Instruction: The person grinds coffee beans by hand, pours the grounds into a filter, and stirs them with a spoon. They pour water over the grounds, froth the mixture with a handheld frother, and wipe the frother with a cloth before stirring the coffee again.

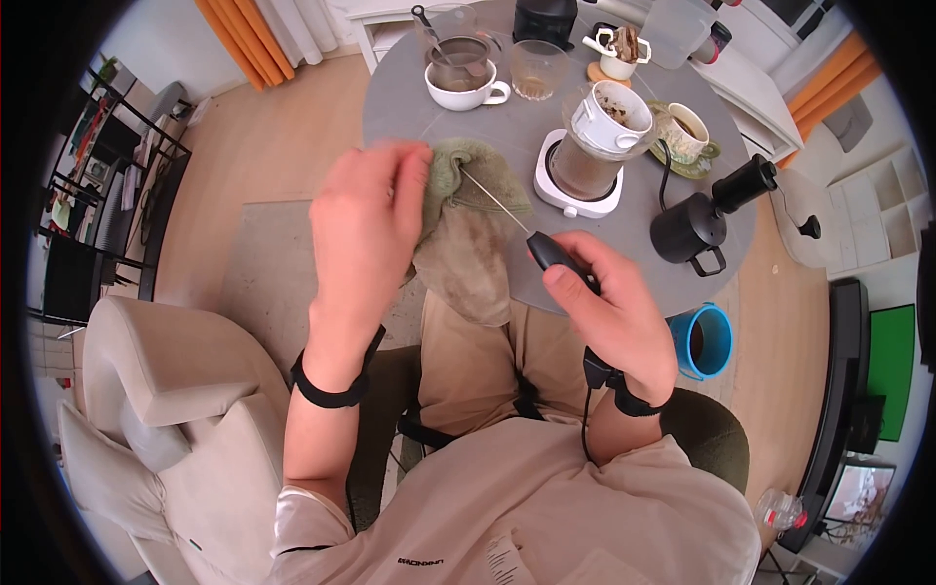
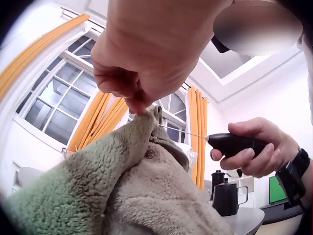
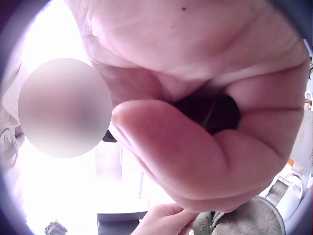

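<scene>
A green and brown-stained cloth (image 1: 468, 258) hangs from the left hand (image 1: 366, 219), whose fingers and thumb pinch its upper edge. The right hand (image 1: 619, 302) grips the black handle (image 1: 556, 255) of a tool with a thin metal shaft (image 1: 495, 203). The shaft's far end meets the cloth beside the left fingers; its tip is hidden there. In the left wrist view the fluffy cloth (image 2: 161, 191) drapes below the left hand (image 2: 151, 49), and the shaft runs level from the right hand (image 2: 259, 147). In the right wrist view curled fingers (image 3: 195, 152) surround the dark handle (image 3: 215, 112).
On the round grey table (image 1: 390, 107) stand a white cup with a strainer (image 1: 463, 88), a glass (image 1: 538, 70), a glass vessel (image 1: 590, 166) on a white base, a patterned cup (image 1: 682, 132) and a black pitcher (image 1: 685, 232). A blue bucket (image 1: 717, 341) is below at right.
</scene>
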Tool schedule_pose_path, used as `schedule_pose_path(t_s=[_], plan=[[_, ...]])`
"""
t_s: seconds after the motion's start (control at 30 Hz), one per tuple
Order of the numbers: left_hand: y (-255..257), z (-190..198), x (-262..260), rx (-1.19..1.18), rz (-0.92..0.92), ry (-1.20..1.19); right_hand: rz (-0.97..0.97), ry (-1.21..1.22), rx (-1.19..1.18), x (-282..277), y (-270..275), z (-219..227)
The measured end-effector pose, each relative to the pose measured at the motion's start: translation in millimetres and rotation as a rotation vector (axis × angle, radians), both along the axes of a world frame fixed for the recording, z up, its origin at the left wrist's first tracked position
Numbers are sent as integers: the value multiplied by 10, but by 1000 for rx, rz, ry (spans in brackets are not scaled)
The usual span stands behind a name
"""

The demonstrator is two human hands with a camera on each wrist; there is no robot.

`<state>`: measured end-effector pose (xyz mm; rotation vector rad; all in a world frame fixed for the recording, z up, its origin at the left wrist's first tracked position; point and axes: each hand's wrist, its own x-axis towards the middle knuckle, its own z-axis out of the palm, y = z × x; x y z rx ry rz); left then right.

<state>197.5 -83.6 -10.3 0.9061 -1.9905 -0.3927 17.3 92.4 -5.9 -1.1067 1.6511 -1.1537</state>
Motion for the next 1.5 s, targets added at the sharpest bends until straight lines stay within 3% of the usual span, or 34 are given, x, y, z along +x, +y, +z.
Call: schedule_pose_path(t_s=[0.03, 0.13, 0.23, 0.33, 0.43, 0.53, 0.67, 0.77, 0.87, 1.0, 1.1, 1.2, 1.3, 1.4, 1.5], plan=[[-12, -13, 0, 114, 14, 62, -13, -13, 11, 12, -1, -4], [-75, -60, 1, 98, -211, 62, -17, -61, -24, 57, -24, -9], [8, -81, -101, -31, -287, 29, -29, -161, -71, 64, -32, -24], [18, -158, -178, -187, -196, 201, -27, -292, -117, 52, 0, -15], [-86, -151, -120, -348, -84, 38, -4, -359, -88, -11, 82, 42], [-175, -166, -37, -237, -168, 12, -26, -374, -102, 13, 85, 33], [-40, 114, 85, 425, -190, 17, -56, -213, -47, -28, 33, -29], [-83, 110, 113, 786, -275, 348, -44, -94, -8, -25, 11, -90], [-108, 125, 91, 859, -228, 513, -77, -32, -4, 1, -16, -74], [-146, 77, 95, 742, -129, 387, -35, -134, -26, -73, 17, -41], [-117, 91, 85, 768, -205, 517, 48, -213, 2, -115, 48, 1], [-102, 105, 63, 827, -277, 640, 63, -140, -11, -77, -11, 0], [-71, 118, 80, 1066, -370, 852, 39, -178, -20, -71, -36, -22], [-118, 127, 56, 1189, -264, 958, 73, -137, -93, -106, -40, -100], [-92, 38, 90, 1420, -460, 924, 114, -83, -103, -119, -47, -116]])
